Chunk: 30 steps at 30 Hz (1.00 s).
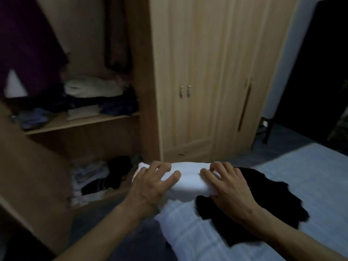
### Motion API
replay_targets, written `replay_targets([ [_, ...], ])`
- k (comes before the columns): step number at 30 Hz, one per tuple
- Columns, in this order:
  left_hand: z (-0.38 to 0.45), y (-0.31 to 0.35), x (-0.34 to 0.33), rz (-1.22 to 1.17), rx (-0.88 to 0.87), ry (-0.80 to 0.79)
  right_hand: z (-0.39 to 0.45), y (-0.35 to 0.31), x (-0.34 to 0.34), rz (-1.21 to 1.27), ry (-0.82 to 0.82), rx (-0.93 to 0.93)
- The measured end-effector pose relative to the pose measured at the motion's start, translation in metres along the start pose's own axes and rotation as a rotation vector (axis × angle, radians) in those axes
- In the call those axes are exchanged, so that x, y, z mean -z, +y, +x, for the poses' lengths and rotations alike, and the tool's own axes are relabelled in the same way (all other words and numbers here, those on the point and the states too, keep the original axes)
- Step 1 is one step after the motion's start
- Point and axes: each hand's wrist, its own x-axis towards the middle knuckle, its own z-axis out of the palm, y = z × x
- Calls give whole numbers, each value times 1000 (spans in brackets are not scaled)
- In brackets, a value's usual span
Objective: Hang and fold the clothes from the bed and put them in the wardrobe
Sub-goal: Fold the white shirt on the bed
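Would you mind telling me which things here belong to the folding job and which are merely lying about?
Job: folded white garment, held by left hand and right hand; black garment on the bed; open wardrobe shelf.
Lying about: closed wardrobe doors; dark chair.

No text, label, brand, number or sign can be read anywhere here; the frame is dim and blurred, and every surface in view looks unmarked.

Both hands forward, palms down: left hand, right hand, fingers curled.
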Motion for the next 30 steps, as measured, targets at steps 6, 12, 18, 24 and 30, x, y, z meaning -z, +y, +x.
replay_targets([
  [6, -70, -136, 37, 115, 147, -38, 128, -100, -40, 63, 67, 184],
  [12, -111, -228, 71, 200, 228, -62, 220, -173, -77, 127, 66, 289],
  [18, -124, -300, 54, 230, 281, -158, 300, -191, -130, 146, 71, 400],
  [24, -106, -382, 10, 263, 350, -269, 390, -182, -203, 169, 89, 433],
  [30, -69, -470, -26, 289, 416, -211, 491, -166, -251, 224, 164, 454],
])
